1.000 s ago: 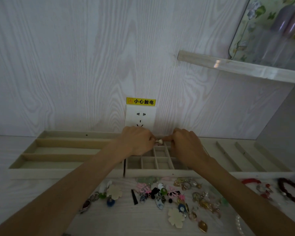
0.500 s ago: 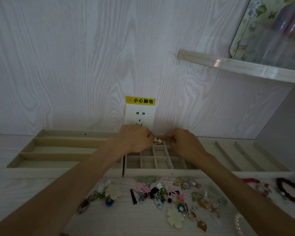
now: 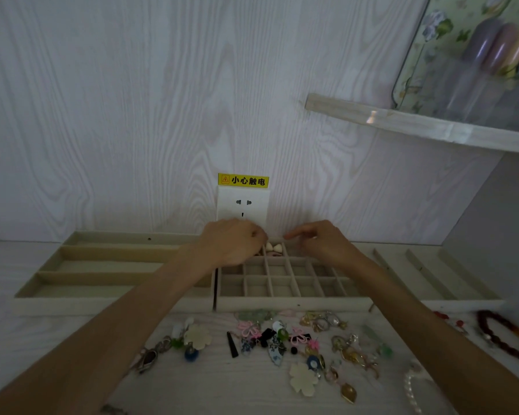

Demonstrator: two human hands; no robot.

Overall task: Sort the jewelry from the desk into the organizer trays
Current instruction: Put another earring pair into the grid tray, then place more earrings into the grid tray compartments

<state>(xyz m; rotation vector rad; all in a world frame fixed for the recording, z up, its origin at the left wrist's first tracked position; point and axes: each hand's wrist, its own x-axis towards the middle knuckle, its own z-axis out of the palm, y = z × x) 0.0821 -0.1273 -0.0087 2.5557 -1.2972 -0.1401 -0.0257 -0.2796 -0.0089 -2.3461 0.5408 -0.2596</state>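
A long-slotted tray (image 3: 102, 265) lies at the desk's left rear. The left hand (image 3: 232, 242), fingers curled and hiding any contents, hovers over the grid tray (image 3: 291, 301); pale earrings (image 3: 273, 248) sit in a back-row cell; the right hand (image 3: 321, 241) hovers loosely open. Loose jewelry (image 3: 282, 339) lies along the front edge.

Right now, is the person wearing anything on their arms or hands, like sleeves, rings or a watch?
No. Both forearms are bare as far as the picture shows, with no sleeves in view. The left hand and right hand show no gloves, watch or bracelet. The light is too dim to rule out a thin ring.
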